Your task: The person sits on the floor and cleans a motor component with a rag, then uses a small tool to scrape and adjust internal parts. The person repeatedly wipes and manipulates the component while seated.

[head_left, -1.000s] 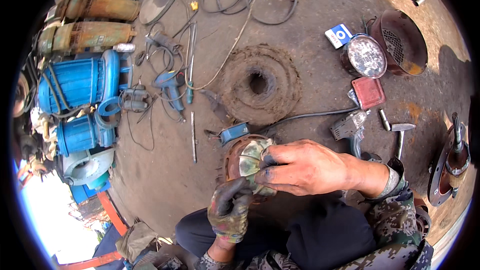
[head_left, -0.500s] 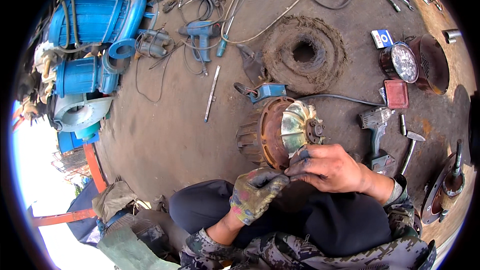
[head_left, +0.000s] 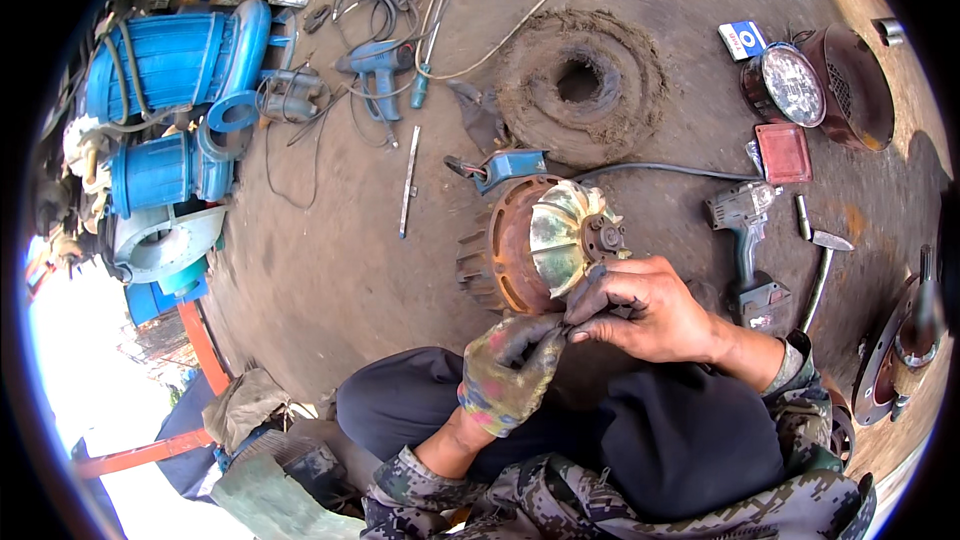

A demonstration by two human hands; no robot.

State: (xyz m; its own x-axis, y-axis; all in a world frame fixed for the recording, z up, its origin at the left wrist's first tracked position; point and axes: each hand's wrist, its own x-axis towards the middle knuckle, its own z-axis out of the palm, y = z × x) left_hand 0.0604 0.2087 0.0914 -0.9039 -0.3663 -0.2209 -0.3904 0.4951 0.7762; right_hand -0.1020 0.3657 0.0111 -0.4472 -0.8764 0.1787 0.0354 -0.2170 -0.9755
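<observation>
My left hand point(head_left: 511, 365), in a stained work glove, is closed in a pinch of thumb and fingers. Bare and blackened at the fingers, my right hand point(head_left: 645, 312) pinches at the same spot, its fingertips meeting the glove's. Whatever lies between them is too small to make out. Just beyond my hands a rusty finned motor housing point(head_left: 508, 240) lies on its side. A brass-coloured ribbed cover point(head_left: 560, 237) with a dark bolted hub point(head_left: 604, 236) sits on its right end. On top of the housing is a blue terminal box point(head_left: 511, 168) with a cable.
Beyond the motor lies a mud-caked ring point(head_left: 582, 88). To the right are a cordless impact driver point(head_left: 745, 245), a hammer point(head_left: 824, 265), a red square tray point(head_left: 783, 152) and a round tin point(head_left: 787, 85). A blue heat gun point(head_left: 380, 72) and blue pumps point(head_left: 160, 60) stand at left.
The view has shifted, so the motor and surrounding things sit slightly further left. My right hand's fingers have shifted a little; both hands stay pinched together.
</observation>
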